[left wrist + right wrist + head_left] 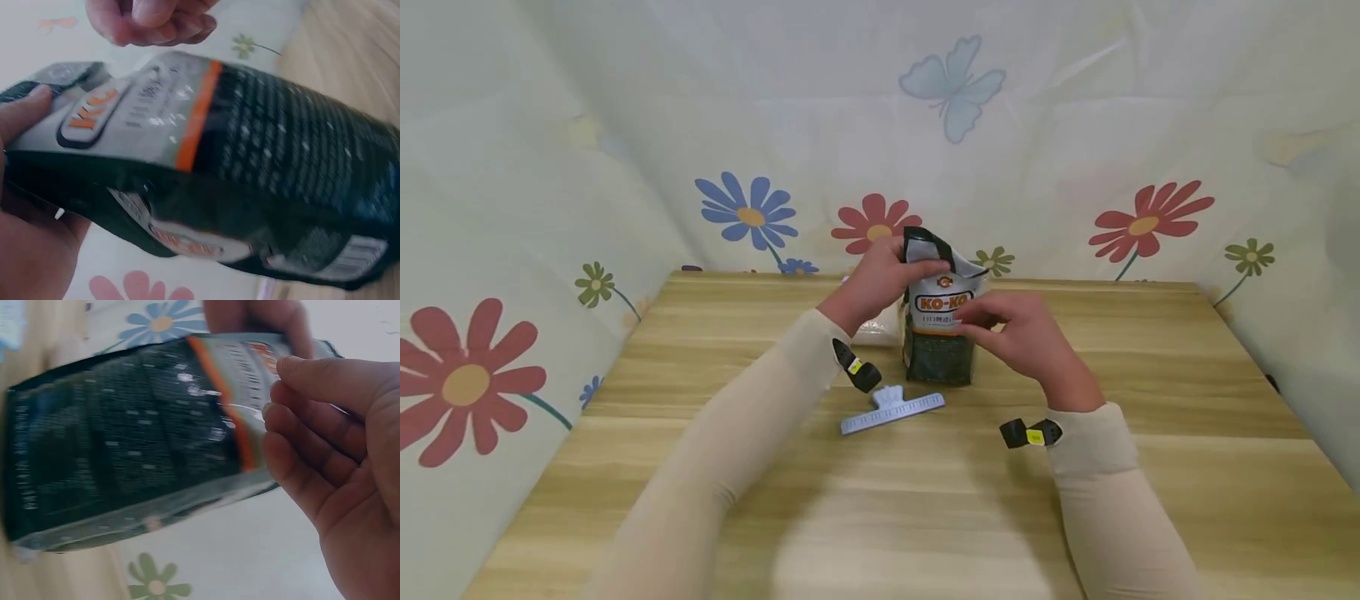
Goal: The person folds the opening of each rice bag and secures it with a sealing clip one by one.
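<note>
A dark green and silver bag (940, 358) printed KO-KO, with an orange stripe, stands on the table. Its top is slanted and creased, showing a silvery inner side. My left hand (880, 279) grips the upper left of the bag, thumb (28, 109) across the front and fingers behind. In front of the bag's right side is my right hand (1015, 329), fingers loosely curled and thumb near the index finger; the left wrist view shows a gap between it and the bag. A pale blue clip (891, 410) with a long ruler-like jaw lies before the bag.
Behind the bag and my left wrist sits a clear package with white contents (878, 327), partly hidden. The wooden table (700, 400) meets a flower-printed cloth (1037, 167) at the back and sides. A small dark camera is strapped on each wrist.
</note>
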Demonstrator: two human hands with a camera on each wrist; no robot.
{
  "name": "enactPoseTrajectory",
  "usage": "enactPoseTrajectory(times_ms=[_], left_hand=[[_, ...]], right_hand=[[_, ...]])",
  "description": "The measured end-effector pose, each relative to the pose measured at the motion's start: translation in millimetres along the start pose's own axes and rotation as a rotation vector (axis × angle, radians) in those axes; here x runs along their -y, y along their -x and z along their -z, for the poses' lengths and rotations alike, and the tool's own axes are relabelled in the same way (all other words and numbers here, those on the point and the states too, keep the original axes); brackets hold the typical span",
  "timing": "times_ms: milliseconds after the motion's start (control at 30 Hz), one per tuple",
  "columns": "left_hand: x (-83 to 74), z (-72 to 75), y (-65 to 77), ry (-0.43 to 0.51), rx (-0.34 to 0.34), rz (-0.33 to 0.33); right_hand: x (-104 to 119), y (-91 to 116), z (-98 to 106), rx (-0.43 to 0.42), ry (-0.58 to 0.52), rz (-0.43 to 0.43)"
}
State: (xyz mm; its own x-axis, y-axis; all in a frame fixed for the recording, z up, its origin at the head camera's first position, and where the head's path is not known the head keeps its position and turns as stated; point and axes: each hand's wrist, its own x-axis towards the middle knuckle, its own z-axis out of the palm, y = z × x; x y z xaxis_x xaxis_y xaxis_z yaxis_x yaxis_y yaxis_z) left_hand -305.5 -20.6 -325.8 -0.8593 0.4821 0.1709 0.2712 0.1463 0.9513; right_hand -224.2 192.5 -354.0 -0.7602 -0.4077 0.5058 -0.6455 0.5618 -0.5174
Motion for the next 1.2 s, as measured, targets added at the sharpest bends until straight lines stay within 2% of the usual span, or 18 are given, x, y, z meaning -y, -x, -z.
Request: enactPoseTrajectory(times_ms=[300,433,567,833,1000,1200], left_hand=[[1.0,-9.6,-5.0,0.067,-0.076,0.028],[0.9,-9.8,-4.3,0.084,-0.079,0.006],[1.2,-9.4,-2.3,0.088,-0.082,0.004],[-0.8,-8.8,3.2,0.061,-0.112,0.064],[-3.6,-8.8,7.0,0.072,-0.099,0.052],[-5.6,-11.8,9.4,0.054,-0.116,0.041]], right_hand=[[-3.6,4.3,-25.5,0.148,-0.039,-0.068],[-0.7,5.3,-38.6,0.202,-0.061,-0.088],[3.2,6.9,-54.3,0.295,-0.068,-0.086],[13.5,4.2,-78.7,0.466,0.049,0.012],[19.5,-1.0,-88.2,0.568,0.087,-0.002],[21.3,-3.2,-97.2,0.631,0.139,0.008]])
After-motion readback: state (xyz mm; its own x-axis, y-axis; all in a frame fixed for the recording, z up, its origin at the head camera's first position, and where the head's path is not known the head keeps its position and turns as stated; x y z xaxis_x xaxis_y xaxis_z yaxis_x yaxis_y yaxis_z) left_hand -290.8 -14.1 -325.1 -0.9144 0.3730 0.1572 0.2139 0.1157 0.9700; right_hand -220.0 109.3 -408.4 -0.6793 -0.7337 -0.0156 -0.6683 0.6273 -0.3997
